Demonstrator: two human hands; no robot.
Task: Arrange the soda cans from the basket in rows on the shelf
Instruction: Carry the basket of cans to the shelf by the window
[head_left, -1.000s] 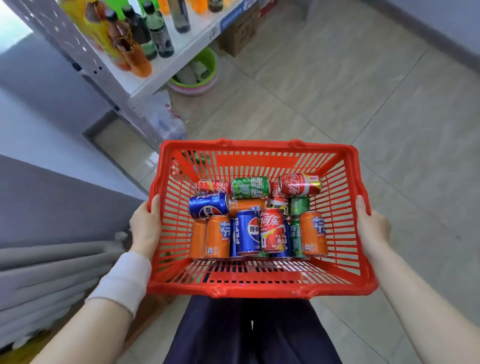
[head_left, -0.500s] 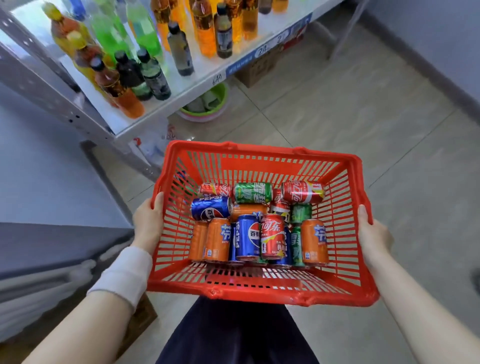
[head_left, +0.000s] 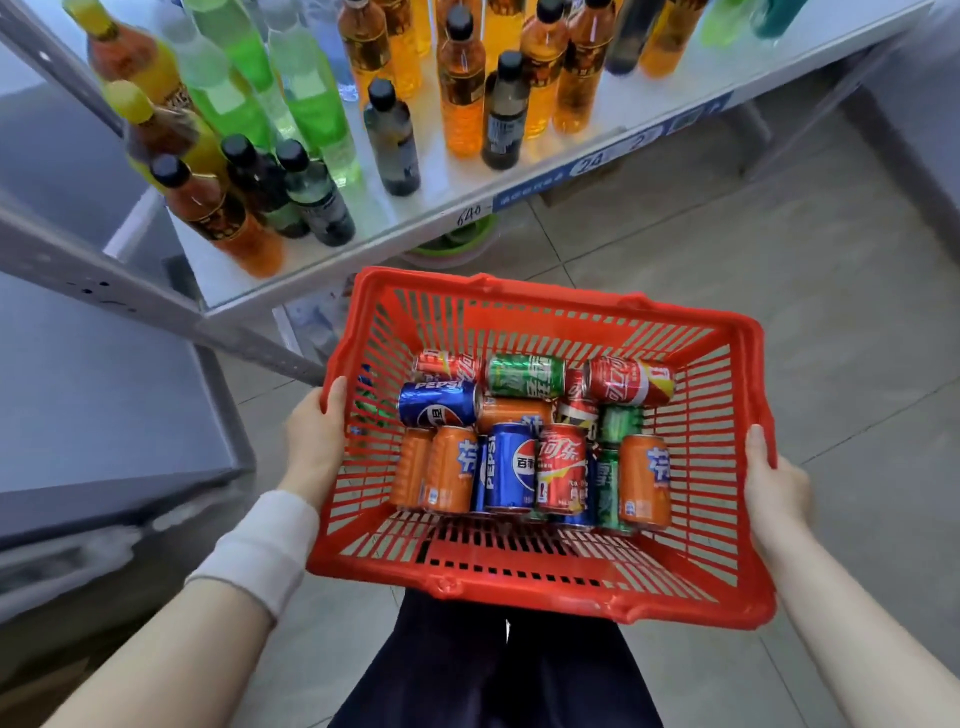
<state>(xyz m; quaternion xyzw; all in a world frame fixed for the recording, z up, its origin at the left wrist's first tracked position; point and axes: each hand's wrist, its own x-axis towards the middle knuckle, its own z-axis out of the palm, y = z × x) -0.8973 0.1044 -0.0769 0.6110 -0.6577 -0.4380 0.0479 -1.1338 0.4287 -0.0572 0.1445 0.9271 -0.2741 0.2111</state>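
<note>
the shelf (head_left: 405, 215) with bottles (head_left: 311, 104) now fills more of the view than 1 second ago, so the person is nearer, i think. no can is placed yet. the left hand (head_left: 314, 441) and right hand (head_left: 774, 478) grip the side rims of the red basket (head_left: 447, 584). the soda cans (head_left: 519, 447) lie mixed inside. only the shelf's front strip is bare, and a grey post (head_left: 156, 306) stands near the basket's far left corner.

You wear a wide white cloth wristband (head_left: 260, 551) just behind your left hand (head_left: 311, 441); your right hand (head_left: 774, 483) and both forearms are bare. Dark navy trousers (head_left: 493, 670) cover your legs.
</note>
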